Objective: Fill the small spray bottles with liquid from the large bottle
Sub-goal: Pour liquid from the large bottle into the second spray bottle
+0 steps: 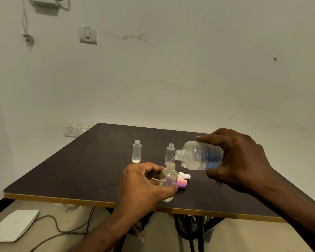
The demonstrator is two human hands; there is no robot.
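Note:
My right hand [240, 159] grips the large clear bottle [200, 155] with a blue label, tipped on its side, its open mouth pointing left. A thin stream runs from that mouth into a small clear bottle [168, 177] held upright by my left hand [144, 184] near the table's front edge. Two more uncapped small bottles stand behind: a frosted one [136, 151] with a little liquid at the bottom, and a clear one [169, 153] just left of the large bottle's neck. A white spray cap [184, 175] and a pink cap [182, 183] lie beside the held bottle.
The dark table [80, 170] has a yellow front edge and meets a white wall at the back. Below it lie cables [62, 228] and a white flat box [13, 225] on the floor. Wall sockets [75, 130] sit left of the table.

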